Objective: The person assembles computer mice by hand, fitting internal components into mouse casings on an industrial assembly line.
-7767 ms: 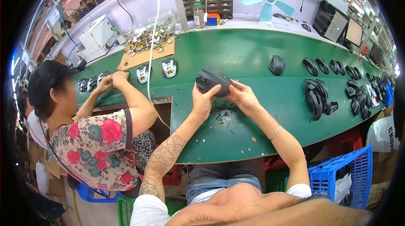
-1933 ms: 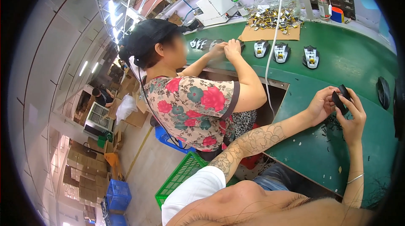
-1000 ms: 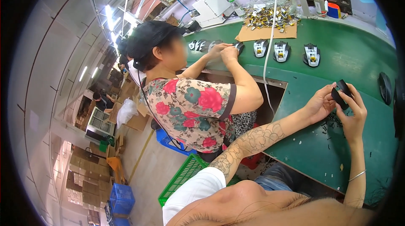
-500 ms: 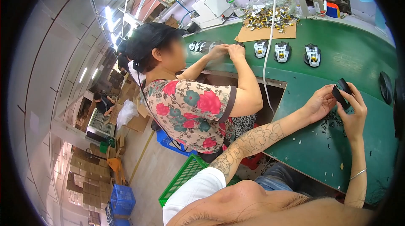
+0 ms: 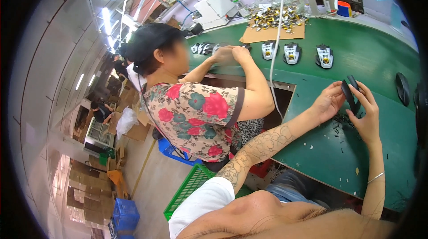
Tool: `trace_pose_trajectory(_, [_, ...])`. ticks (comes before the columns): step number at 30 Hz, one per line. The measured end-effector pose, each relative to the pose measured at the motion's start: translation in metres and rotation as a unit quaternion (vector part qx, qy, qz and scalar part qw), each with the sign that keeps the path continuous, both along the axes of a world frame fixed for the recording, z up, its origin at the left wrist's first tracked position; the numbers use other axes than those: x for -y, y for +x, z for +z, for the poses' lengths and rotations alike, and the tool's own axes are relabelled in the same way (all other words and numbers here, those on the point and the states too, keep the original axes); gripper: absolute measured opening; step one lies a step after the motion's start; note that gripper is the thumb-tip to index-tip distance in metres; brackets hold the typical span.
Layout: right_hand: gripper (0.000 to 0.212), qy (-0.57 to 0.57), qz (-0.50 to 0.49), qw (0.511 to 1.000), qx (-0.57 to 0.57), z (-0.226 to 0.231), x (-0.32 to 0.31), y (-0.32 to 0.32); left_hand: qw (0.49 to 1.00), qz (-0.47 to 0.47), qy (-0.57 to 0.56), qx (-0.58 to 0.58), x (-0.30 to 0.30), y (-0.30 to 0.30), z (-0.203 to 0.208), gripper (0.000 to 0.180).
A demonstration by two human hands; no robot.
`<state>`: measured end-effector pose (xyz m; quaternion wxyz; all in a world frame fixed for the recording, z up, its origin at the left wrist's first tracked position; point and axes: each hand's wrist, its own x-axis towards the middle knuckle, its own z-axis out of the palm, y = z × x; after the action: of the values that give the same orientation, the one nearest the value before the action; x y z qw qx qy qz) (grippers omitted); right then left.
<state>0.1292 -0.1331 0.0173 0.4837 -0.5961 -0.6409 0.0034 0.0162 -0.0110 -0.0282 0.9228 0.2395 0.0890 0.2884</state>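
Above the green bench, a black curved plastic mouse shell (image 5: 350, 96) is held between my two hands. My left hand (image 5: 329, 101), fingers closed, pinches its left side. On the other side my right hand (image 5: 367, 115) has its fingers bent over the upper part and its thumb lower down. Small black plastic bits (image 5: 339, 128) lie scattered on the bench below. Another black mouse shell (image 5: 402, 89) rests to the right. Beyond my hands stands a half-assembled mouse (image 5: 324, 56) with a white and black body and a yellow part inside.
At my left a co-worker in a flowered shirt (image 5: 196, 114) works at the bench, hands blurred. More half-assembled mice (image 5: 292, 54) line the green bench (image 5: 307, 143). A cardboard sheet (image 5: 249, 35) bears a heap of small yellow and silver parts. A white cable (image 5: 273, 78) hangs down. A green crate (image 5: 187, 190) stands below.
The mouse shell has turned in my hands, and its two curved sides now look closer together. The whole view has shifted slightly. Both hands keep their hold.
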Motion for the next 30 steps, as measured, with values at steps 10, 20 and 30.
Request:
trace_pose_trajectory(10, [0.042,0.401,-0.242,0.882,-0.060,0.025,0.014,0.024,0.984,0.033,0.127,-0.118,-0.001,-0.006,0.010,0.047])
trace_pose_trajectory(20, [0.064,-0.075,-0.201,0.976,0.044,-0.005,0.007,0.033,0.964,0.070,0.192,-0.168,0.006,-0.006,0.018,0.061])
trace_pose_trajectory(30, [0.052,-0.019,-0.183,0.980,-0.079,-0.006,-0.023,0.029,0.815,0.190,0.503,-0.214,0.021,-0.009,0.019,0.059])
